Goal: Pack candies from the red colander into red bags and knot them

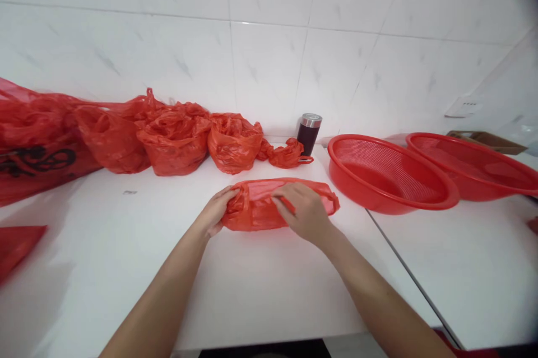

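A red plastic bag (263, 213) lies flattened on the white table in front of me, its long side running left to right. My left hand (218, 209) is closed round the bag's left end, thumb on top. Over the middle and right part of the bag is my right hand (305, 209), its fingers bent and the thumb and fingertips pinched at the thin plastic. The hand covers part of the bag there. To the right, the bag's loose end sticks out past my right hand.
Filled red bags (174, 145) line the wall, with a crumpled red bag (287, 154) beside a dark tumbler (309, 136). Red baskets stand at the right, a near one (390, 204) and a farther one (483, 184). A seam (403, 263) crosses the white table (269, 291).
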The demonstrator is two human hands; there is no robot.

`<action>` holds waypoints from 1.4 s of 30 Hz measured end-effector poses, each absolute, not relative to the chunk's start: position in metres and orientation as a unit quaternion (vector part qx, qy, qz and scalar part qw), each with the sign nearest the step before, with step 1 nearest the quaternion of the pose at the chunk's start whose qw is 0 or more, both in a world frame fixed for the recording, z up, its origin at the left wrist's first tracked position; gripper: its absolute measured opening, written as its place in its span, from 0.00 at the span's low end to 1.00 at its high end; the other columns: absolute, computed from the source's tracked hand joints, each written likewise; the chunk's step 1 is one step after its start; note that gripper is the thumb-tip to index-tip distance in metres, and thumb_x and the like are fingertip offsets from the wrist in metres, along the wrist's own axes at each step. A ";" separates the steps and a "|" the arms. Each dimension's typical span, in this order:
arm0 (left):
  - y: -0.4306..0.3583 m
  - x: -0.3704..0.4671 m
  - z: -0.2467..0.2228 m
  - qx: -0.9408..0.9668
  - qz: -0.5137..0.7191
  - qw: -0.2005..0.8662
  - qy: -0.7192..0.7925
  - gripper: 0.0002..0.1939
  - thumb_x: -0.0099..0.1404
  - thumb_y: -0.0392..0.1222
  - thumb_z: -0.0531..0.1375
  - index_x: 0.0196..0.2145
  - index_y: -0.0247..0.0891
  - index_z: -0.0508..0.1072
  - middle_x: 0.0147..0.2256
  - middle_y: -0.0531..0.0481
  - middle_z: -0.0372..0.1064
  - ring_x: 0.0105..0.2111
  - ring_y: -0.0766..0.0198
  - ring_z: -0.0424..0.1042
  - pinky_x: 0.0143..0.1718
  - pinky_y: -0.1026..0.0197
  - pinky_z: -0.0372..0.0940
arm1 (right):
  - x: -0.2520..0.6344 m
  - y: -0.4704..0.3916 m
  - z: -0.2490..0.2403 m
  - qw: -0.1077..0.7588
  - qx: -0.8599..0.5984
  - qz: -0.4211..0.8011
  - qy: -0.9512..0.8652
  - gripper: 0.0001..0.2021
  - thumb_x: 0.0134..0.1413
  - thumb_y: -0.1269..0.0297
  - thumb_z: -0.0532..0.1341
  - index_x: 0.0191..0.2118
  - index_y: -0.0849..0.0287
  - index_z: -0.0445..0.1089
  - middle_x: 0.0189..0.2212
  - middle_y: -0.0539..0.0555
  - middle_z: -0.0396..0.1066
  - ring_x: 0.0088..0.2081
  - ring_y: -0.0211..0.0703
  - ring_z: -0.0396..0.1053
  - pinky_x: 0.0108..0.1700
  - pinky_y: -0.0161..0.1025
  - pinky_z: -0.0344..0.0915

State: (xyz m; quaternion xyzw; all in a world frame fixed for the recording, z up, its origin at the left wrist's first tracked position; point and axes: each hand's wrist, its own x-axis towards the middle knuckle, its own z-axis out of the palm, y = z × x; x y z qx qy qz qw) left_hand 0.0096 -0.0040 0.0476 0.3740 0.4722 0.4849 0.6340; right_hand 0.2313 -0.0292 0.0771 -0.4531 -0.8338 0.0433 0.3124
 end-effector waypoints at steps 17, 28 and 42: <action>-0.049 0.060 0.070 0.755 0.422 -0.090 0.493 0.04 0.60 0.42 0.62 0.33 0.43 0.76 0.64 0.47 0.53 0.65 0.41 0.45 0.62 0.33 0.34 | 0.244 -0.031 0.055 0.017 -0.586 0.153 -0.796 0.40 0.48 0.62 0.61 0.67 0.45 0.48 0.45 0.60 0.68 0.40 0.53 0.72 0.33 0.38 0.61; -0.024 0.005 0.038 0.761 0.110 -0.044 0.638 0.33 0.56 0.23 0.49 0.55 0.45 0.71 0.66 0.39 0.49 0.55 0.38 0.64 0.42 0.43 0.67 | 0.274 0.001 0.047 0.166 -0.669 0.107 -0.717 0.27 0.60 0.54 0.57 0.62 0.57 0.59 0.43 0.59 0.73 0.44 0.52 0.71 0.42 0.42 0.63; -0.030 0.008 0.042 0.702 0.246 0.036 0.667 0.42 0.56 0.31 0.51 0.68 0.40 0.43 0.66 0.31 0.43 0.47 0.41 0.72 0.32 0.51 0.69 | 0.254 -0.022 0.046 0.092 -0.577 0.262 -0.768 0.51 0.45 0.64 0.67 0.70 0.43 0.36 0.62 0.61 0.55 0.56 0.57 0.63 0.47 0.46 0.65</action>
